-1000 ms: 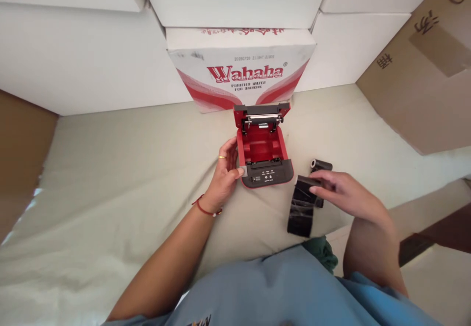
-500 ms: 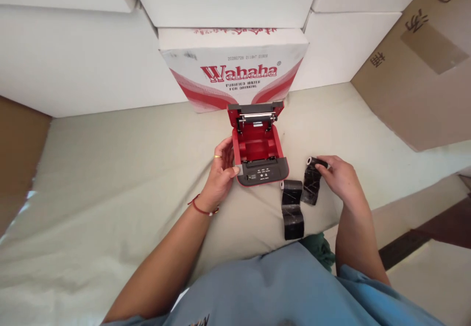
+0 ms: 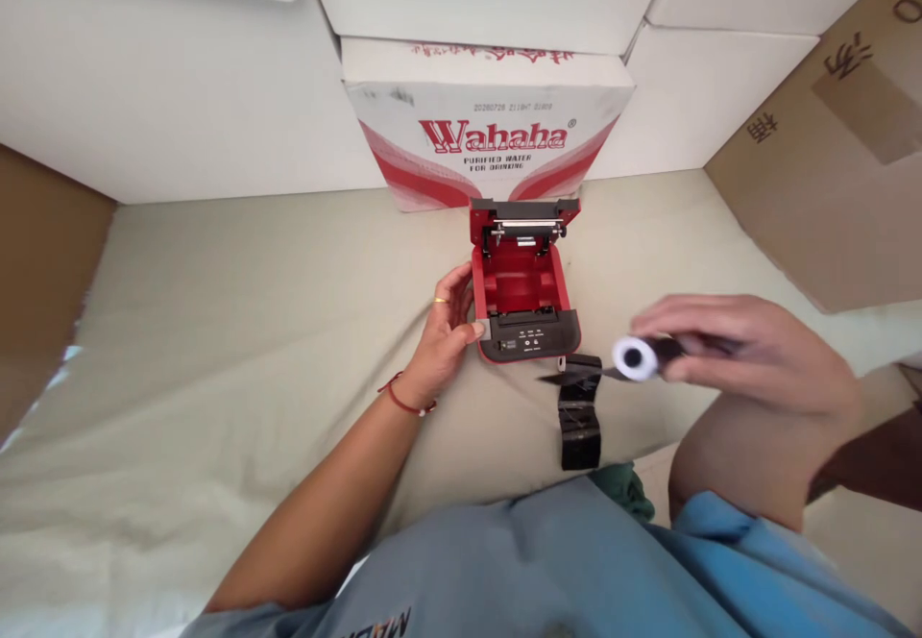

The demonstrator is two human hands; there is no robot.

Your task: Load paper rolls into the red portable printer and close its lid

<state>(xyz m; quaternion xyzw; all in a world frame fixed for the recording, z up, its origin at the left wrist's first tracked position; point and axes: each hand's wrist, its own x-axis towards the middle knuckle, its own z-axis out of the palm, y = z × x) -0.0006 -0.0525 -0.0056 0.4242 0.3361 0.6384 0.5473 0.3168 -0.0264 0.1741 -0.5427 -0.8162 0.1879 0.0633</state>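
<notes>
A small red and black label printer stands on the cloth with its lid raised, and its red paper bay holds nothing. My left hand grips the printer's left side, thumb on the front corner and fingers along the outer wall. My right hand is lifted high, its fingers closed round a black paper roll whose white end and dark core face left. A strip of the roll's paper trails out to the left. Below the printer, a second black roll lies on the cloth, partly unwound toward me.
Behind the printer stands a white and red Wahaha water carton, against stacked white boxes. A brown cardboard box is at the right, and another brown box at the left. Pale cloth covers the surface.
My right hand first set one black roll down below the printer, then took the other from the cloth and raised it toward the camera. My left hand has stayed on the printer.
</notes>
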